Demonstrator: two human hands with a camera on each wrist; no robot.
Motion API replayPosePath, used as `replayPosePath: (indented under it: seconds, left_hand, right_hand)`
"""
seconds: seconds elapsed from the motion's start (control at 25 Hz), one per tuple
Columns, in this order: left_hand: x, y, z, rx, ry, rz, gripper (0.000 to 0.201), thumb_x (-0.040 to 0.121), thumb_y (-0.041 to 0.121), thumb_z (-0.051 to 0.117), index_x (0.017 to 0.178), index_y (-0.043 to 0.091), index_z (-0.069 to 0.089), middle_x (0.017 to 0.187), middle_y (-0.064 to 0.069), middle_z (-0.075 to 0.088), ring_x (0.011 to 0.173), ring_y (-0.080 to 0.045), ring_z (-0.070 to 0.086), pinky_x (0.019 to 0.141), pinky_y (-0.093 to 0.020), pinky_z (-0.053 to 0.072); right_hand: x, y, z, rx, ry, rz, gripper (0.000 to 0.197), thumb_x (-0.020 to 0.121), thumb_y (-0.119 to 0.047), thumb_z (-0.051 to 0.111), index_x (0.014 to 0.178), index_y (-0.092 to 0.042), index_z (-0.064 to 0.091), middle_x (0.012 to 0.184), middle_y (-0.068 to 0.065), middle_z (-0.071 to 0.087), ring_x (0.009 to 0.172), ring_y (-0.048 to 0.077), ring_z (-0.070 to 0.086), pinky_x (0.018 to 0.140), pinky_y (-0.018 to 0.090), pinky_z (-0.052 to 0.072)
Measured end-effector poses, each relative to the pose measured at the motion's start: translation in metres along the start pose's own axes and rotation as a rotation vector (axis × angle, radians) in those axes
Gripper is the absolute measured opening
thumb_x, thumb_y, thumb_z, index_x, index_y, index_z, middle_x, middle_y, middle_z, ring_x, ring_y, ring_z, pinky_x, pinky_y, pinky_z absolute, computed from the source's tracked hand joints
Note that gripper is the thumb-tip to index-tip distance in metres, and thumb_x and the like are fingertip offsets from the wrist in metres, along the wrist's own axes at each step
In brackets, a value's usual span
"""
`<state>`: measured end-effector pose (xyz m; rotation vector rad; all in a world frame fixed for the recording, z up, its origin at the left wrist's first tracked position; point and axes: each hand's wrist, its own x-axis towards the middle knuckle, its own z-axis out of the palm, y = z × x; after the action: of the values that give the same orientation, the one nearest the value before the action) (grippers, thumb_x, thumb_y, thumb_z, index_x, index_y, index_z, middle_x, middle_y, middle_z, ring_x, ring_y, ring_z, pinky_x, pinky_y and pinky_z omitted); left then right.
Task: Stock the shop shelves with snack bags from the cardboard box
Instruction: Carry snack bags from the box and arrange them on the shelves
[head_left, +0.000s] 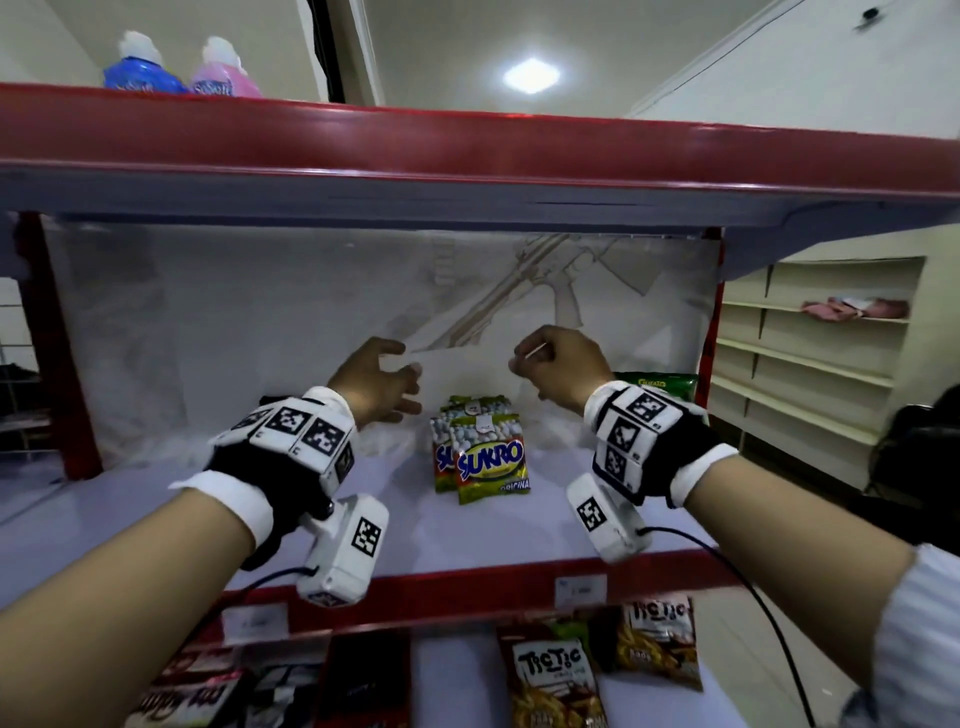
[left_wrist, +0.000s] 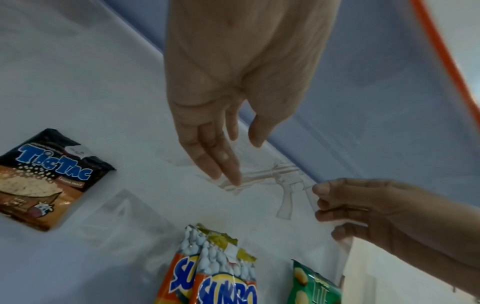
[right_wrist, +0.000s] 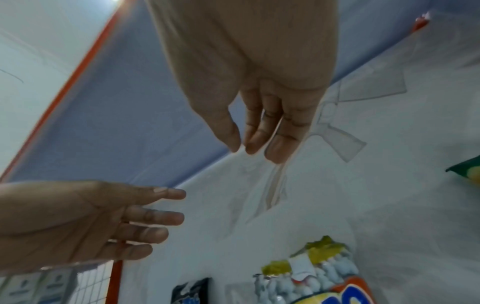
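Two orange Sukro snack bags (head_left: 488, 452) (left_wrist: 223, 277) (right_wrist: 311, 277) stand upright, one in front of the other, mid-shelf. A green bag (head_left: 654, 384) (left_wrist: 311, 288) leans at the back right, and a dark Tic Tac bag (left_wrist: 49, 181) lies further left. My left hand (head_left: 384, 384) (left_wrist: 244, 160) hovers above and left of the Sukro bags, fingers straight and spread, holding nothing. My right hand (head_left: 545, 358) (right_wrist: 249, 150) is raised above and right of them, thumb and fingers pinching the edge of the translucent sheet (head_left: 260, 338) that lines the shelf's back. No cardboard box is in view.
The white shelf board (head_left: 467, 535) has a red front lip with price tags. Below it lie Tic Tic bags (head_left: 556, 680) and dark packets. Blue and pink bottles (head_left: 145, 73) stand on the red top shelf. Cream shelving stands at the right.
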<state>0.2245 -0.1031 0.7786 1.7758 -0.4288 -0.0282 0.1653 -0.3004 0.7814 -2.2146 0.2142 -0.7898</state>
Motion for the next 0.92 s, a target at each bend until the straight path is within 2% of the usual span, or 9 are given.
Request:
replayPosePath:
  seconds: [0.12, 0.2, 0.36, 0.48, 0.56, 0.64, 0.8, 0.88, 0.92]
  left_hand:
    - [-0.039, -0.003, -0.015, -0.068, 0.011, 0.088, 0.017, 0.098, 0.014, 0.049, 0.112, 0.006, 0.052, 0.072, -0.008, 0.063, 0.038, -0.011, 0.057, 0.046, -0.020, 0.045]
    - [-0.065, -0.019, -0.026, -0.031, 0.007, 0.142, 0.012, 0.097, 0.015, 0.050, 0.100, 0.006, 0.056, 0.068, -0.007, 0.062, 0.033, -0.006, 0.053, 0.037, -0.014, 0.042]
    - [-0.114, -0.076, -0.045, 0.028, -0.015, 0.217, 0.014, 0.095, 0.018, 0.053, 0.084, 0.010, 0.056, 0.062, -0.003, 0.061, 0.033, -0.006, 0.048, 0.045, -0.021, 0.044]
    - [-0.143, -0.121, -0.050, -0.004, 0.018, 0.177, 0.013, 0.095, 0.015, 0.054, 0.082, 0.011, 0.055, 0.061, -0.003, 0.059, 0.034, -0.002, 0.044, 0.047, -0.022, 0.040]
    - [-0.166, -0.151, -0.049, -0.057, 0.045, 0.179, 0.011, 0.095, 0.015, 0.054, 0.086, 0.008, 0.055, 0.061, -0.005, 0.058, 0.038, 0.001, 0.046, 0.045, -0.015, 0.040]
    - [-0.190, -0.183, -0.041, -0.044, 0.021, 0.185, 0.013, 0.095, 0.016, 0.053, 0.085, 0.008, 0.056, 0.062, -0.005, 0.059, 0.043, 0.000, 0.050, 0.046, -0.012, 0.041]
    - [-0.232, -0.257, -0.009, 0.034, -0.093, 0.038, 0.006, 0.094, 0.017, 0.054, 0.091, 0.013, 0.058, 0.073, -0.006, 0.064, 0.060, -0.019, 0.059, 0.060, -0.038, 0.050]
    - [-0.245, -0.295, 0.012, 0.035, -0.135, -0.084, 0.005, 0.094, 0.010, 0.054, 0.094, 0.011, 0.058, 0.079, -0.013, 0.064, 0.070, -0.031, 0.061, 0.066, -0.045, 0.051]
    - [-0.251, -0.316, 0.024, 0.044, -0.156, -0.144, 0.007, 0.094, 0.007, 0.053, 0.092, 0.012, 0.058, 0.078, -0.015, 0.064, 0.069, -0.032, 0.060, 0.067, -0.046, 0.051]
  right_hand:
    - [-0.045, -0.026, 0.005, 0.131, 0.118, -0.061, 0.007, 0.081, -0.017, 0.068, 0.078, -0.021, 0.063, 0.073, 0.000, 0.064, 0.070, 0.017, 0.058, 0.067, 0.033, 0.052]
    - [-0.082, -0.032, 0.017, 0.184, 0.154, -0.103, 0.009, 0.082, -0.014, 0.068, 0.077, -0.019, 0.063, 0.066, -0.005, 0.061, 0.061, 0.009, 0.055, 0.059, 0.024, 0.048]
    - [-0.167, -0.028, 0.055, 0.202, 0.214, -0.166, 0.010, 0.084, -0.010, 0.067, 0.078, -0.015, 0.061, 0.065, -0.009, 0.058, 0.058, 0.000, 0.052, 0.056, 0.010, 0.040]
    - [-0.217, -0.008, 0.083, 0.236, 0.223, -0.151, 0.007, 0.084, -0.010, 0.067, 0.080, -0.014, 0.063, 0.071, -0.004, 0.062, 0.066, 0.005, 0.057, 0.064, 0.021, 0.048]
    - [-0.246, 0.011, 0.103, 0.221, 0.181, -0.127, 0.005, 0.085, -0.011, 0.066, 0.083, -0.014, 0.063, 0.076, 0.002, 0.065, 0.069, 0.014, 0.060, 0.066, 0.026, 0.050]
    - [-0.275, 0.033, 0.123, 0.165, 0.113, -0.106, 0.004, 0.087, -0.014, 0.065, 0.084, -0.016, 0.062, 0.079, 0.001, 0.063, 0.072, 0.012, 0.060, 0.065, 0.024, 0.050]
    - [-0.324, 0.086, 0.160, 0.120, -0.121, -0.036, 0.004, 0.087, -0.013, 0.064, 0.088, -0.017, 0.063, 0.082, -0.014, 0.057, 0.081, 0.011, 0.058, 0.070, 0.026, 0.050]
    - [-0.344, 0.120, 0.175, 0.108, -0.272, 0.053, 0.011, 0.086, -0.011, 0.063, 0.094, -0.018, 0.063, 0.085, -0.017, 0.055, 0.084, 0.009, 0.058, 0.074, 0.021, 0.049]
    - [-0.354, 0.139, 0.182, 0.088, -0.349, 0.111, 0.014, 0.086, -0.009, 0.062, 0.096, -0.018, 0.063, 0.086, -0.014, 0.055, 0.085, 0.009, 0.057, 0.075, 0.019, 0.047]
